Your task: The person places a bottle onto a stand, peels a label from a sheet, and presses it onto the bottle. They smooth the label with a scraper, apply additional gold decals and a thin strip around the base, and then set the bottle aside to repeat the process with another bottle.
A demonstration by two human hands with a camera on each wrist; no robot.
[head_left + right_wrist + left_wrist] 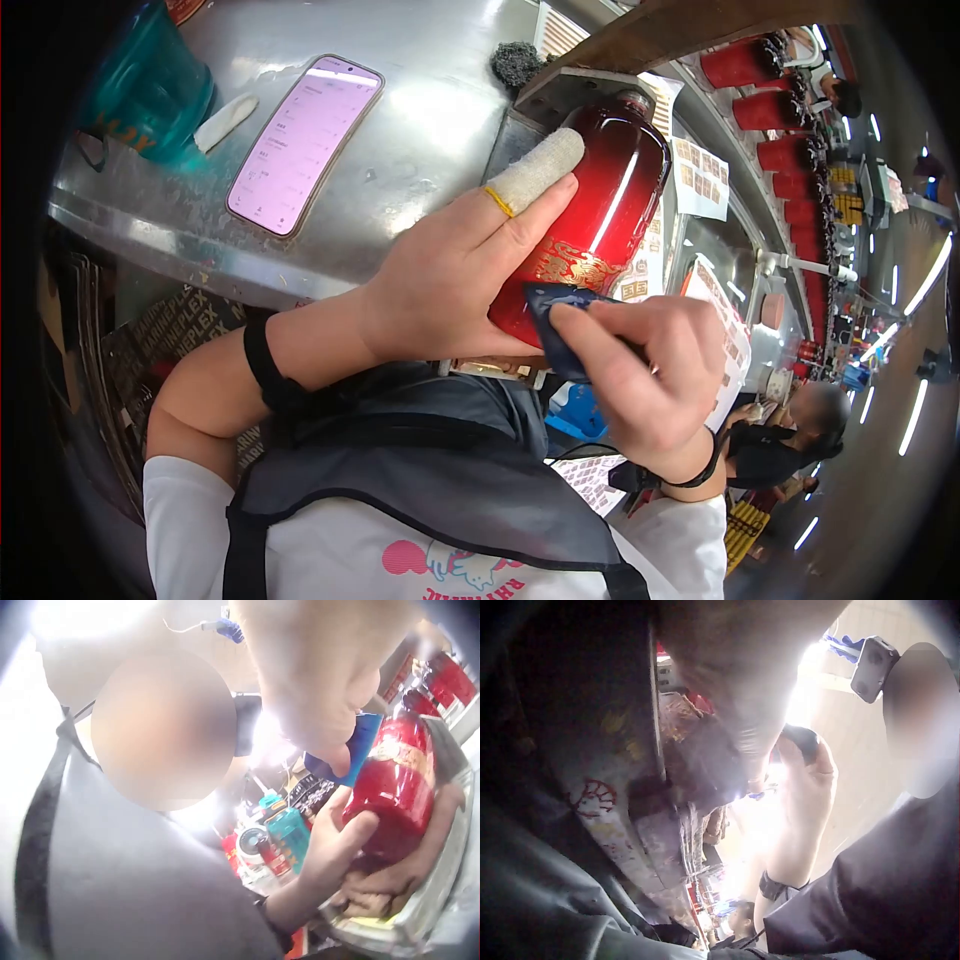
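A glossy red bottle (620, 170), dark at its neck, lies on its side with the neck against a metal bracket (560, 95). Gold dragon-like decoration (575, 268) runs across its lower part. My left hand (440, 270) grips the bottle's body, one finger wearing a beige cloth sleeve (540, 170); the right wrist view shows its thumb and fingers around the base. Between thumb and fingers, my right hand (655, 370) pinches a dark blue flat scraper (550, 315), whose edge overlaps the bottle beside the gold decoration. The left wrist view is dark and partly washed out.
On the metal table (430, 150) lie a lit phone (305, 145), a teal container (155, 85), a white finger sleeve (225, 122) and a dark scouring pad (516, 63). Sticker sheets (700, 175) hang at the right. Beyond stand several red bottles (770, 110) and a seated person (790, 440).
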